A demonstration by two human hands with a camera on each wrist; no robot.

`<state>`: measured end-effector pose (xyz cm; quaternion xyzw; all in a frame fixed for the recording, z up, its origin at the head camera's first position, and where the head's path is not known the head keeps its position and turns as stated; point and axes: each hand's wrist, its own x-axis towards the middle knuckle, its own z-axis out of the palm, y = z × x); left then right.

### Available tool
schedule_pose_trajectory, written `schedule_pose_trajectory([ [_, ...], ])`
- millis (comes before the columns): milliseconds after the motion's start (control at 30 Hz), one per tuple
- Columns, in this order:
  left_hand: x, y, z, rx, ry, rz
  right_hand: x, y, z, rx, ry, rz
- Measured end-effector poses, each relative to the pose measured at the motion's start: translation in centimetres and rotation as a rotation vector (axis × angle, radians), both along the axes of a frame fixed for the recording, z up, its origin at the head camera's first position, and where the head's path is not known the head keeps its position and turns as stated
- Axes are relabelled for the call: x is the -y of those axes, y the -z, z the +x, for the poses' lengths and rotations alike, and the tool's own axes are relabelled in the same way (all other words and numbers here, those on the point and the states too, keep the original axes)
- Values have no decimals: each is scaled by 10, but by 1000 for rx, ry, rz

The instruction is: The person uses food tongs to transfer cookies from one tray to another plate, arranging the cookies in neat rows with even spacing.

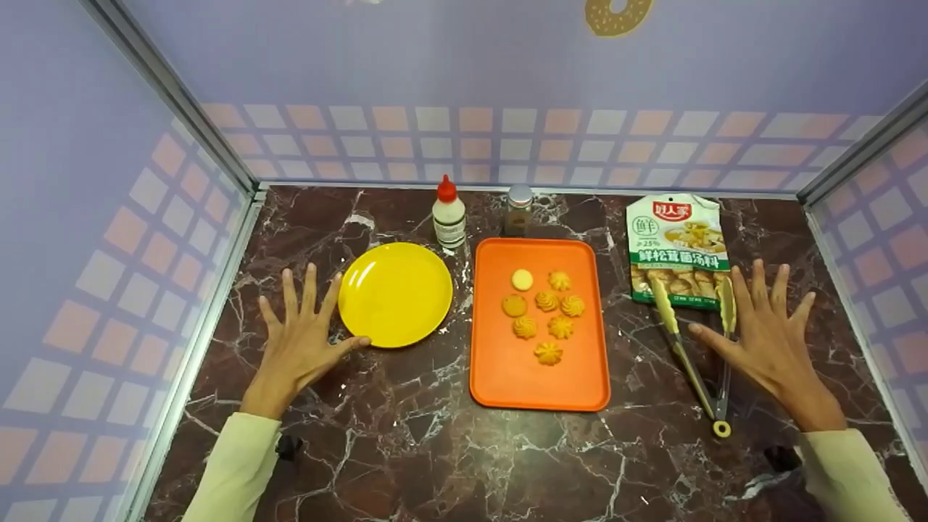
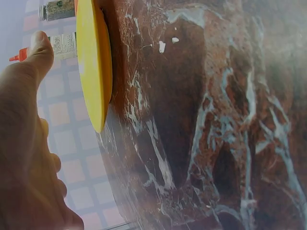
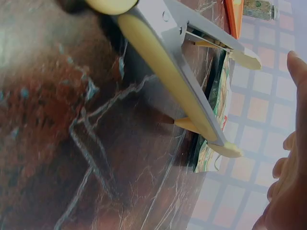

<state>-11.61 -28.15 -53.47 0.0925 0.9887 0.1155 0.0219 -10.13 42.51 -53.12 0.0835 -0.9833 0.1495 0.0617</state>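
My left hand (image 1: pixel 299 335) lies flat on the marble counter with fingers spread, its thumb tip touching the rim of an empty yellow plate (image 1: pixel 395 293); the plate (image 2: pixel 93 62) and my left hand's thumb (image 2: pixel 41 52) also show in the left wrist view. An orange tray (image 1: pixel 507 370) in the middle holds several piped cookies (image 1: pixel 547 314). My right hand (image 1: pixel 768 337) is spread flat, holding nothing, beside yellow-tipped metal tongs (image 1: pixel 692 362) that lie on the counter with their tips on a soup-mix packet (image 1: pixel 676 243). The tongs (image 3: pixel 172 76) fill the right wrist view.
A white squeeze bottle with a red cap (image 1: pixel 449 212) and a small spice jar (image 1: pixel 518 209) stand behind the plate and tray. Tiled walls close in the counter on three sides.
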Motion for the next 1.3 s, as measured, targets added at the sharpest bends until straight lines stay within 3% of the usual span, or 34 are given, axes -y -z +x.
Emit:
schedule_pose_trajectory([
  [333,-2,6,0,-73,39,102,6,1,1,-97,-1,-102],
  [633,-3,13,0,-140,54,133,11,1,4,-143,22,-170],
  [1300,-3,30,4,-113,31,281,23,6,20,-306,78,-341],
])
